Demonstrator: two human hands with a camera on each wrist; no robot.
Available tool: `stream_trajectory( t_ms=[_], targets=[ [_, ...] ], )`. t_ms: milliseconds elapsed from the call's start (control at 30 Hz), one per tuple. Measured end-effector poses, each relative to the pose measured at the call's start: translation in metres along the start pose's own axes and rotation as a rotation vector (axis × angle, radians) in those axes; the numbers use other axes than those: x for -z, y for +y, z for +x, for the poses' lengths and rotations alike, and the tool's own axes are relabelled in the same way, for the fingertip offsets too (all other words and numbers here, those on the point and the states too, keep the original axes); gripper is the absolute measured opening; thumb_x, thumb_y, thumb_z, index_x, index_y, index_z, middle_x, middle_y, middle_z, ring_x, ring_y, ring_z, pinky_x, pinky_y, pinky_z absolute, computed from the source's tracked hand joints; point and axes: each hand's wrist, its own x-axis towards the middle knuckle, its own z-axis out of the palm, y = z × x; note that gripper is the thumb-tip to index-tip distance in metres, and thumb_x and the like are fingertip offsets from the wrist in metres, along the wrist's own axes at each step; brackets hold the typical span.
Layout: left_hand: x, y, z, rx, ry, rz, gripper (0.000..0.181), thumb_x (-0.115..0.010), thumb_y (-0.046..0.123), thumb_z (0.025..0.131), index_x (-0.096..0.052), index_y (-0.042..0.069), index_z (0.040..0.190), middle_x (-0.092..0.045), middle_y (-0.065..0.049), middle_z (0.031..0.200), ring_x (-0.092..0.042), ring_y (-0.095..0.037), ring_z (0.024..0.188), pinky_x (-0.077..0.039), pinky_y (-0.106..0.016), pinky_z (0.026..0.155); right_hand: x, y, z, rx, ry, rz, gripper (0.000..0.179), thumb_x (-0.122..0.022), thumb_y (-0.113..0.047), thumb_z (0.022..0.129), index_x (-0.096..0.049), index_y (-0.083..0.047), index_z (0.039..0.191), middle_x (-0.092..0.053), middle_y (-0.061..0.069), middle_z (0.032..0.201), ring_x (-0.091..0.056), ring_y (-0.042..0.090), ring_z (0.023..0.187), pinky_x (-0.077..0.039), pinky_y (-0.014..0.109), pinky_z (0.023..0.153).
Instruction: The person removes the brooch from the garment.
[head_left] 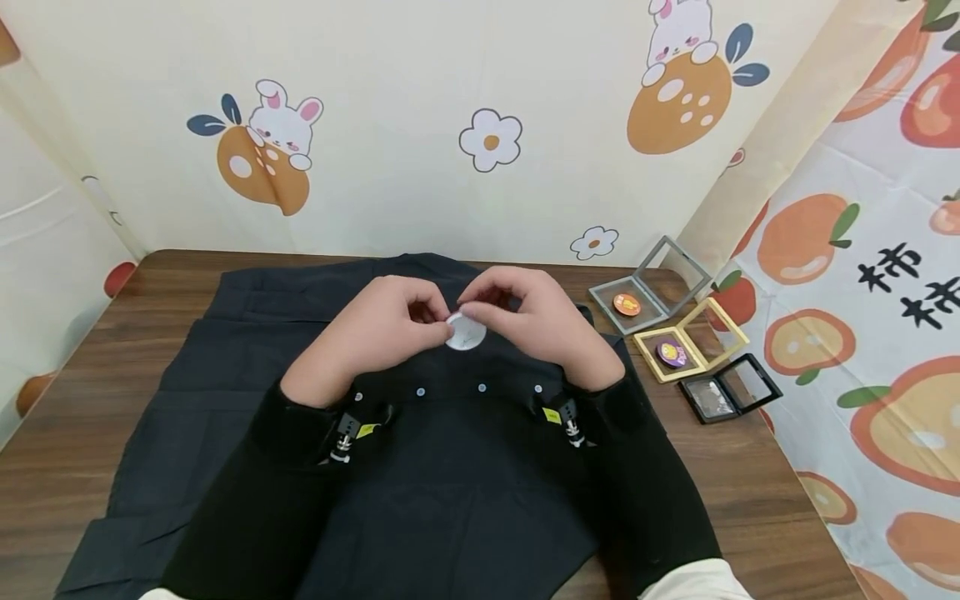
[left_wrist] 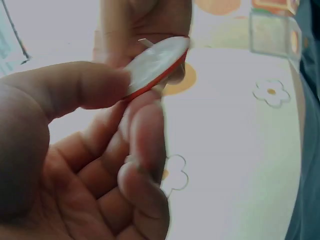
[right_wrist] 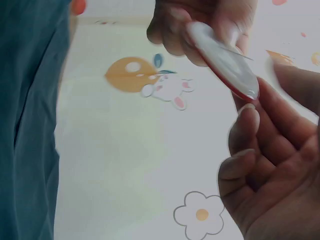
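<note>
Over a dark garment [head_left: 450, 492], my left hand [head_left: 386, 321] pinches the edge of a round pin badge [head_left: 467, 332] between thumb and index finger. The badge has its white back up and a red rim, plain in the left wrist view. A thin pin needle [right_wrist: 241, 54] sticks out from that back. My right hand [head_left: 528, 317] meets the badge from the other side, its curled fingers under the edge. In the right wrist view the right thumb [right_wrist: 295, 82] is blurred and stands a little off the badge.
On the wooden table [head_left: 742, 492] at the right stand three hinged cases with lids up: a grey case [head_left: 660, 310] with an orange badge [head_left: 627, 305], a gold case [head_left: 693, 360] with a purple badge [head_left: 671, 353], and a black case [head_left: 738, 392]. Several small buttons [head_left: 482, 387] line the garment.
</note>
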Motion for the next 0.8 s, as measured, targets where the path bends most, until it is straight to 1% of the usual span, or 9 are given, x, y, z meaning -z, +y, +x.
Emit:
stream_trajectory(
  t_ms=[100, 167, 267, 333, 433, 533, 700, 733, 800],
  targets=[
    [0.001, 0.004, -0.003, -0.039, 0.089, -0.128, 0.007, -0.075, 0.012, 0.093, -0.075, 0.012, 0.086, -0.069, -0.003, 0.082, -0.06, -0.023, 0.072, -0.05, -0.038, 0.064, 0.0, -0.002, -0.009, 0.047, 0.097, 0.128, 0.024, -0.068, -0.021, 0.102, -0.072, -0.001, 0.115, -0.071, 0.005, 0.101, -0.061, 0.023, 0.078, -0.051, 0.035, 0.068],
    [0.0, 0.007, -0.005, -0.064, 0.143, -0.22, 0.008, -0.076, 0.011, 0.094, -0.075, 0.01, 0.086, -0.07, -0.005, 0.082, -0.062, -0.025, 0.071, -0.05, -0.036, 0.064, -0.001, -0.005, -0.014, 0.076, 0.137, 0.181, 0.029, -0.07, -0.021, 0.1, -0.07, 0.001, 0.119, -0.07, 0.008, 0.102, -0.06, 0.025, 0.08, -0.05, 0.034, 0.069],
    [0.0, 0.014, -0.008, -0.096, 0.2, -0.317, 0.006, -0.076, 0.009, 0.093, -0.075, 0.007, 0.088, -0.071, -0.007, 0.082, -0.065, -0.026, 0.072, -0.053, -0.034, 0.065, -0.003, -0.01, -0.02, 0.106, 0.181, 0.18, 0.031, -0.076, -0.018, 0.096, -0.069, 0.0, 0.121, -0.069, 0.007, 0.1, -0.058, 0.025, 0.081, -0.049, 0.033, 0.07],
    [-0.001, 0.018, -0.01, -0.109, 0.218, -0.357, 0.005, -0.077, 0.008, 0.093, -0.075, 0.006, 0.089, -0.071, -0.008, 0.083, -0.066, -0.027, 0.073, -0.055, -0.033, 0.066, -0.005, -0.013, -0.023, 0.122, 0.205, 0.178, 0.032, -0.078, -0.015, 0.094, -0.069, 0.0, 0.12, -0.07, 0.007, 0.099, -0.058, 0.025, 0.081, -0.05, 0.033, 0.071],
    [-0.001, 0.023, -0.013, -0.12, 0.229, -0.385, 0.005, -0.077, 0.006, 0.092, -0.075, 0.005, 0.088, -0.071, -0.009, 0.084, -0.068, -0.027, 0.074, -0.056, -0.033, 0.067, -0.007, -0.017, -0.025, 0.145, 0.235, 0.188, 0.033, -0.079, -0.019, 0.094, -0.069, 0.002, 0.118, -0.071, 0.008, 0.099, -0.058, 0.025, 0.08, -0.051, 0.033, 0.071],
    [-0.001, 0.025, -0.016, -0.128, 0.236, -0.378, 0.006, -0.078, 0.006, 0.092, -0.075, 0.005, 0.086, -0.072, -0.008, 0.082, -0.067, -0.027, 0.072, -0.056, -0.033, 0.065, -0.009, -0.018, -0.026, 0.153, 0.234, 0.185, 0.034, -0.079, -0.022, 0.095, -0.069, 0.002, 0.117, -0.07, 0.007, 0.099, -0.058, 0.025, 0.08, -0.051, 0.033, 0.071],
    [-0.001, 0.025, -0.018, -0.135, 0.232, -0.353, 0.009, -0.078, 0.005, 0.091, -0.075, 0.005, 0.083, -0.071, -0.007, 0.078, -0.064, -0.027, 0.068, -0.053, -0.033, 0.062, -0.012, -0.015, -0.026, 0.146, 0.213, 0.18, 0.026, -0.077, -0.013, 0.095, -0.07, 0.001, 0.116, -0.07, 0.006, 0.098, -0.059, 0.024, 0.08, -0.052, 0.033, 0.07],
    [-0.001, 0.024, -0.018, -0.137, 0.229, -0.35, 0.009, -0.078, 0.005, 0.091, -0.075, 0.005, 0.082, -0.07, -0.007, 0.077, -0.063, -0.027, 0.067, -0.053, -0.033, 0.061, -0.013, -0.014, -0.026, 0.148, 0.215, 0.182, 0.025, -0.077, -0.013, 0.095, -0.07, 0.001, 0.115, -0.07, 0.006, 0.097, -0.059, 0.024, 0.079, -0.052, 0.033, 0.07],
    [-0.002, 0.024, -0.018, -0.14, 0.222, -0.345, 0.01, -0.078, 0.006, 0.091, -0.075, 0.006, 0.081, -0.07, -0.007, 0.076, -0.063, -0.026, 0.066, -0.052, -0.033, 0.06, -0.015, -0.012, -0.026, 0.158, 0.223, 0.187, 0.027, -0.076, -0.02, 0.097, -0.071, 0.001, 0.113, -0.071, 0.006, 0.095, -0.059, 0.023, 0.079, -0.052, 0.034, 0.07]
  ],
)
